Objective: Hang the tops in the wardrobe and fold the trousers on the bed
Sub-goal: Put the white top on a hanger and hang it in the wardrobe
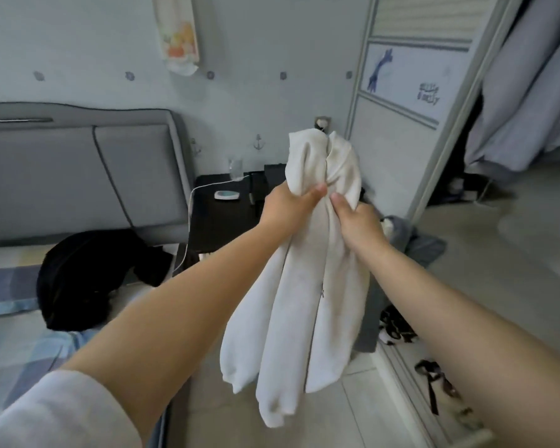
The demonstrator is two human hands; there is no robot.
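1. White top [299,286]: held mid-air between bed [17,344] and wardrobe [411,101]; long axis vertical, cuffs pointing down.
2. Left hand [288,205] and right hand [356,221]: each grip clenched on bunched fabric.

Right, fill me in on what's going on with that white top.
A person holds a white zip-up top up in the air with both hands. The left hand and right hand each grip bunched fabric near its upper part, and the sleeves hang down over the floor. It is not on a hanger that I can see. A black garment lies on the bed to the left. The wardrobe stands open on the right, with clothes hanging inside.
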